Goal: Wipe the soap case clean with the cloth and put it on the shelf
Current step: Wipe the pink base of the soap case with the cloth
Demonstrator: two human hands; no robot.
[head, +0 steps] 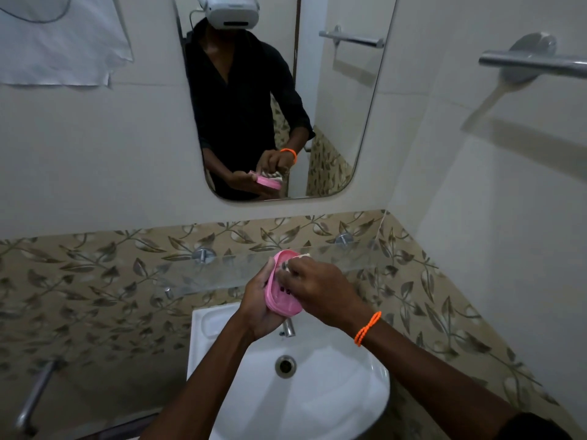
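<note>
I wipe a pink soap case point(282, 292) over the sink point(333, 392).

My left hand point(259, 301) cups the oval, slotted case from below, fingers curled round its edge; my right hand point(313, 285) pinches a pale cloth point(300, 257) against its top. The case hangs just before the glass shelf point(355, 260), whose front edge runs free on both sides.
</note>
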